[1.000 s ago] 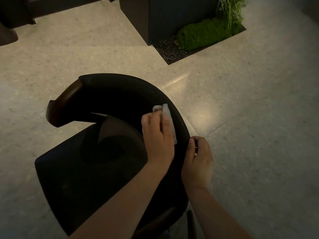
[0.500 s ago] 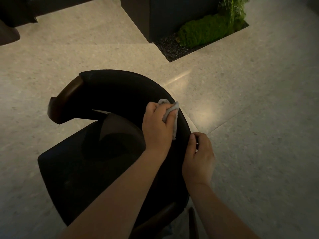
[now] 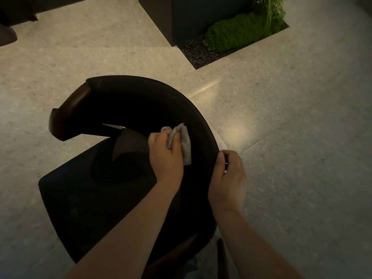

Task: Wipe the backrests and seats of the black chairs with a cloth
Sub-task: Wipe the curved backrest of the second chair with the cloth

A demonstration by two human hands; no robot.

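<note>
A black chair point(image 3: 124, 105) with a curved backrest and dark wooden arm ends stands below me; its seat point(image 3: 84, 198) is at the lower left. My left hand point(image 3: 166, 156) grips a crumpled grey cloth point(image 3: 184, 141) and presses it against the inner face of the backrest on the right side. My right hand point(image 3: 229, 174) holds the top rim of the backrest just right of the cloth, thumb on the inside, fingers curled over the outer side.
Speckled stone floor point(image 3: 302, 137) lies all around. A sunken planter with green moss point(image 3: 239, 31) and black gravel sits at the upper right beside a dark block point(image 3: 181, 15). Dark furniture is at the upper left corner.
My left hand has bunched the cloth and slid it a little along the inner backrest. My right hand has stayed on the rim.
</note>
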